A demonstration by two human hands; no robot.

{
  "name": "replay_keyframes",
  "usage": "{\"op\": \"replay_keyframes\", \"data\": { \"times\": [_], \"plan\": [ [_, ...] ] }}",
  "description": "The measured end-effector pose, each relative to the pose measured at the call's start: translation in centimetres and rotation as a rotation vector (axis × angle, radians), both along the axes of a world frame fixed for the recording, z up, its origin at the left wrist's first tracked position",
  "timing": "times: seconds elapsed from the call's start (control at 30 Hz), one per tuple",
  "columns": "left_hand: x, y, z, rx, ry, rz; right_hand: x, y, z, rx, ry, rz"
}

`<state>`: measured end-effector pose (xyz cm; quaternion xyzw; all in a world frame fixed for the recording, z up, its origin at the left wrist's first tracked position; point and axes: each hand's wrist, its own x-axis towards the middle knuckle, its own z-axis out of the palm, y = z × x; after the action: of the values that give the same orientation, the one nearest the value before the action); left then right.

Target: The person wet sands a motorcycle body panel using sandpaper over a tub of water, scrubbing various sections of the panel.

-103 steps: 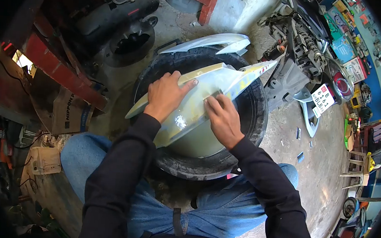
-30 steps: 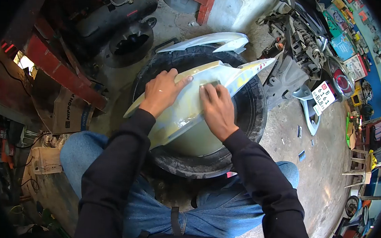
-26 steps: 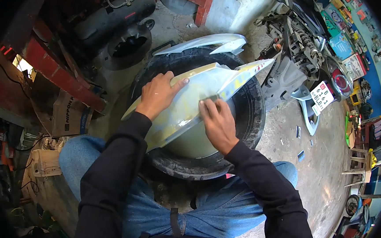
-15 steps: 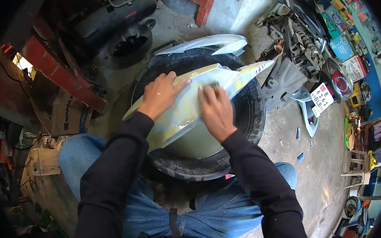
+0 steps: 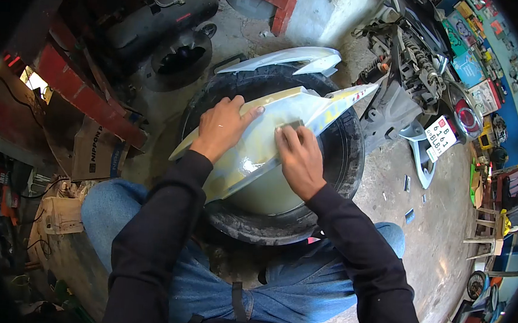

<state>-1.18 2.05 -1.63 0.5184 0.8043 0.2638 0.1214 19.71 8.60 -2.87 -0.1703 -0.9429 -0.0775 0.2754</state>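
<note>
A long pointed panel (image 5: 254, 143), white with yellowish patches and a wet shine, lies across a black round tub (image 5: 348, 180) holding cloudy water (image 5: 268, 198). On the panel's upper left edge rests my left hand (image 5: 222, 126), its thumb stretched over the surface and its fingers curled at the far edge. My right hand (image 5: 300, 158) presses a small dark grey pad (image 5: 294, 125) against the panel's right middle with bent fingers. Behind the panel, a second white curved piece (image 5: 284, 58) lies across the tub's far rim.
A dark tank (image 5: 163, 23) and red metal frame (image 5: 72, 88) stand at left, near a cardboard box (image 5: 96, 153). Stripped motorcycle parts (image 5: 416, 58) and a number plate (image 5: 439, 136) are at right. Scraps lie on the floor (image 5: 389, 194). Wooden chairs (image 5: 487, 231) stand farther right.
My right hand and the pad have moved back and forth over the panel, now slightly lower than half a second ago. My left hand stays on the panel's edge. The whole view has shifted slightly.
</note>
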Motion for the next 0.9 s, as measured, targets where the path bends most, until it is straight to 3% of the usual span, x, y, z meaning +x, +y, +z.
{"op": "replay_keyframes", "data": {
  "times": [0.63,0.9],
  "plan": [
    [-0.4,0.0,-0.9,0.020,0.004,-0.014,-1.7,1.0,0.6,-0.007,0.002,-0.023],
    [-0.4,-0.2,-0.3,-0.070,-0.076,0.037,1.7,1.5,3.5,-0.305,0.130,-0.012]
  ]
}}
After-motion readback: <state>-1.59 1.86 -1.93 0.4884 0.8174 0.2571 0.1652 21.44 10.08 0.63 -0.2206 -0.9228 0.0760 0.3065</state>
